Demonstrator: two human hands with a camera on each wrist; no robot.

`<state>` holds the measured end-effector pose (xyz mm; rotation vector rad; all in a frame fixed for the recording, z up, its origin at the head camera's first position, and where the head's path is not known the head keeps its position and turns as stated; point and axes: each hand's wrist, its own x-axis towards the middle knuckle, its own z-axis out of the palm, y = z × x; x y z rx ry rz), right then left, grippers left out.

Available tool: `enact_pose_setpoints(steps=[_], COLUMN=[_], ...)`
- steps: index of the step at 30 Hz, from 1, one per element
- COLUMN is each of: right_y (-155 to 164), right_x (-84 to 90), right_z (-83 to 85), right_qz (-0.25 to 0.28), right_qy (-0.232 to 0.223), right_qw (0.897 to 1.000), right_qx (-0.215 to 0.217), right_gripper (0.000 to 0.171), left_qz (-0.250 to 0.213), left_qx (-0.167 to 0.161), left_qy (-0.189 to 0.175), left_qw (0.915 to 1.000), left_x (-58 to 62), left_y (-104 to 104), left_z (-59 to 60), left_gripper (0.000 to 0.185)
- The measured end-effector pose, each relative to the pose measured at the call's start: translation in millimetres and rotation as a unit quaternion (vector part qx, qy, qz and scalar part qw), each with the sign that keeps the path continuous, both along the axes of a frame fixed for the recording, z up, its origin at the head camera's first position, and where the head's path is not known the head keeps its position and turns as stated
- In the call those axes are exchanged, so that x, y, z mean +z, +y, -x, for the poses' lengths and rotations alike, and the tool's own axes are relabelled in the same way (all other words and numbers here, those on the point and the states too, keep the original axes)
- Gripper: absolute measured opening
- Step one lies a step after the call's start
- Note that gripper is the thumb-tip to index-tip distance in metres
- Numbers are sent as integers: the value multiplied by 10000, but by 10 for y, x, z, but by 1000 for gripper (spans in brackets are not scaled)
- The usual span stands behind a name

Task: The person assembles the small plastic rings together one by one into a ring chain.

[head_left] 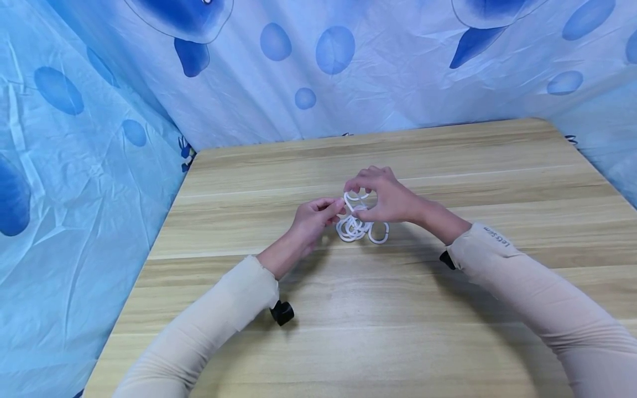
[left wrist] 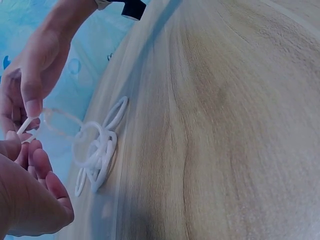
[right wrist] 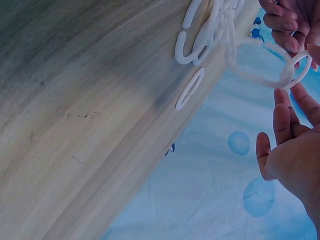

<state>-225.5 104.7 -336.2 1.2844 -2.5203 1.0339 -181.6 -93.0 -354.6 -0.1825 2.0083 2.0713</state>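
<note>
Left hand (head_left: 311, 222) first, and we see its thumb and forefinger pinching one side of the held ring (head_left: 348, 203), a white one, its other fingers partly tucked from our sight. Below its cuff pokes a black piece (head_left: 282, 313), and the left sleeve (head_left: 214, 326) is cut off at the bottom edge. Up off the table (head_left: 378, 342), the held ring spans the two hands; from the right wrist we catch a linked ring (right wrist: 257, 80) passing through it and reaching to the pile (head_left: 351, 228). What a tangle of white, too overlapped for us to count! Beside it, in that same view, a loose ring (right wrist: 190, 89) lies apart on the wood. Over to the right hand (head_left: 388, 196): arched, thumb and fingers curled onto the held ring. And we have lettering (head_left: 496, 236)! "LetsSlim", it seems, slanting across the right sleeve (head_left: 537, 298), which runs off the right edge.
</note>
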Motion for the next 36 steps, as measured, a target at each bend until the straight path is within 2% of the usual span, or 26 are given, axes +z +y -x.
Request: enact_pose_setpoints(steps=[10, 17, 23, 27, 31, 36], right_y=[-26, -23, 54, 153, 263, 380], right_x=[-8, 40, 162, 155, 77, -3], right_z=[-5, -30, -26, -4, -5, -22], right_qz=[-232, -308, 186, 511, 573, 258], right_qy=[133, 350, 502, 598, 420, -23], right_qw=[9996, 9989, 9982, 9954, 9945, 9944], right_qx=[84, 48, -256, -539, -774, -1021], right_gripper=[42, 46, 44, 37, 30, 33], left_qz=[-192, -214, -216, -220, -230, -333], left_qx=[-74, 59, 350, 501, 646, 777], left_qy=[76, 77, 192, 300, 442, 575], left_qw=[9998, 9997, 9990, 9980, 9967, 9948], left_x=[9, 34, 55, 58, 41, 29], left_y=[-4, 10, 17, 11, 0, -10], left_z=[2, 3, 10, 15, 28, 36], left_gripper=[27, 25, 24, 25, 23, 19])
